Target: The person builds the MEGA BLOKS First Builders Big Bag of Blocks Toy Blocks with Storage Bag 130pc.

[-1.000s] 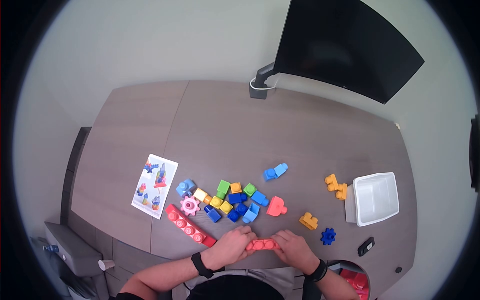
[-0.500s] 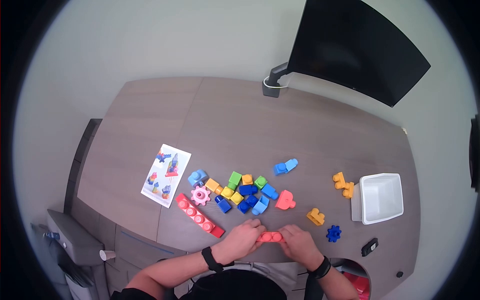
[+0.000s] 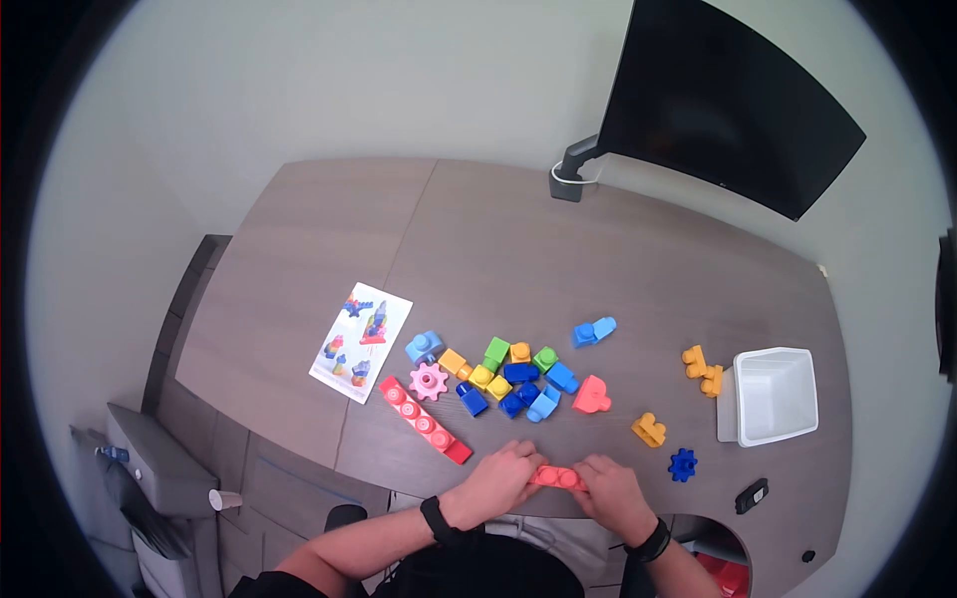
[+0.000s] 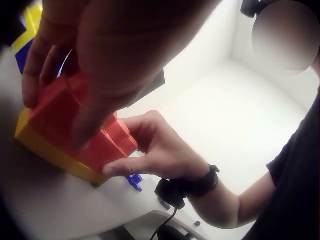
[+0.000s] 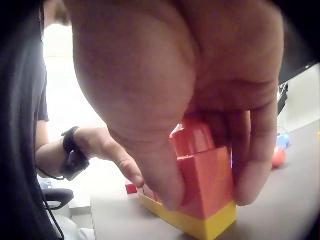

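Near the table's front edge, both hands grip a red block piece (image 3: pixel 559 477) with round studs, one at each end. The left hand (image 3: pixel 498 482) has its left end between thumb and fingers; the right hand (image 3: pixel 613 495) pinches the right end. In the left wrist view the red piece (image 4: pixel 60 115) sits on a yellow strip (image 4: pixel 55 159). The right wrist view shows the red piece (image 5: pixel 205 185) on the yellow base (image 5: pixel 220 222), thumb on one side and fingers on the other. The fingers cover much of it.
A long red bar (image 3: pixel 426 424), pink gear (image 3: pixel 429 382) and several coloured blocks lie beyond the hands. A picture sheet (image 3: pixel 360 342) is at left. Orange pieces (image 3: pixel 649 430), a blue gear (image 3: pixel 683 464), a white bin (image 3: pixel 727 406) and a black object (image 3: pixel 752 495) are at right.
The head view has shifted, so the table and its objects appear further right. Both hands still grip the red piece near the front edge.
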